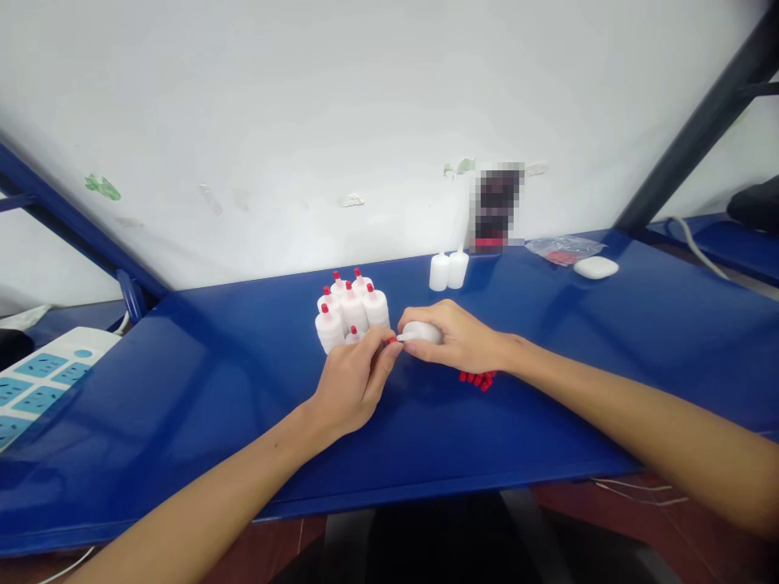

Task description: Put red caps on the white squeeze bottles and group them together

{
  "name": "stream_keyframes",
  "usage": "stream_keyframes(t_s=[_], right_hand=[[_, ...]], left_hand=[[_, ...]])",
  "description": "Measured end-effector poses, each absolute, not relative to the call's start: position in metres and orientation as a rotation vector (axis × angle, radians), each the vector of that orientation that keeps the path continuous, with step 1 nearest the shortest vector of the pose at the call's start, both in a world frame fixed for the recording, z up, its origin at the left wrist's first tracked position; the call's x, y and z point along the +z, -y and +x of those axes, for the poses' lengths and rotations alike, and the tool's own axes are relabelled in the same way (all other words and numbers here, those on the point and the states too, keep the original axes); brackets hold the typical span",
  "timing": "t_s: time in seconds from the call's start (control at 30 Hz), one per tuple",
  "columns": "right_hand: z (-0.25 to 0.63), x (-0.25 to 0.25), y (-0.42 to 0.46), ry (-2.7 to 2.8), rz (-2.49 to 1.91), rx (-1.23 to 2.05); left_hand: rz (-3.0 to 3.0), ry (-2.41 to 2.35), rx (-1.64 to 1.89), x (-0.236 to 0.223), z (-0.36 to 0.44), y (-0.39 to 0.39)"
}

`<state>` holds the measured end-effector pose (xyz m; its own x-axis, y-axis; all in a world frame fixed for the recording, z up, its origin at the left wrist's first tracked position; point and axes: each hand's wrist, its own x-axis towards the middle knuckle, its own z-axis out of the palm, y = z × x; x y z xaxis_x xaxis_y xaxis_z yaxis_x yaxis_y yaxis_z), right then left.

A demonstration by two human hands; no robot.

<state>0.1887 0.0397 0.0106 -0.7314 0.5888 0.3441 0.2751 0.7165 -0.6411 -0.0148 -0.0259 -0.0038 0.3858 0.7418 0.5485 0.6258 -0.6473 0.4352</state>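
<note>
My right hand [456, 337] is wrapped round a white squeeze bottle [424, 332], tipped on its side with its nozzle toward the left. Between the thumb and finger of my left hand [356, 377] is a small red cap [391, 341], right at the nozzle's tip. Whether the cap sits on the tip or just before it, I cannot tell. Behind my left hand stand several upright white bottles with red caps [351, 305]. Partly hidden below my right wrist lies a group of loose red caps [479, 379].
Two uncapped white bottles [449, 270] stand near the wall. Farther right are a clear plastic bag [565, 249] with red pieces inside and a white rounded object [596, 268]. A power strip [45, 377] lies at the left of the blue table [200, 389].
</note>
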Motion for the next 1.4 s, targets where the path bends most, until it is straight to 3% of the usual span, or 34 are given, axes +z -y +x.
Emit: stream_keyframes(t_s=[0.3, 0.57, 0.93, 1.2, 1.4], right_hand=[[0.187, 0.011, -0.038, 2.407, -0.663, 0.655], [0.191, 0.015, -0.038, 2.473, -0.565, 0.897], [0.181, 0.015, -0.035, 2.495, -0.707, 0.805], [0.182, 0.015, -0.036, 2.457, -0.685, 0.901], [0.191, 0.009, -0.045, 2.135, -0.589, 1.131]], left_hand=[[2.668, -1.203, 1.189, -0.003, -0.015, 0.024], [3.046, -1.114, 1.157, 0.0, -0.012, 0.023], [3.071, -1.09, 1.108, -0.004, -0.011, 0.022], [2.95, -1.092, 1.137, -0.003, -0.009, 0.022], [2.399, -1.417, 1.397, 0.024, -0.029, 0.027]])
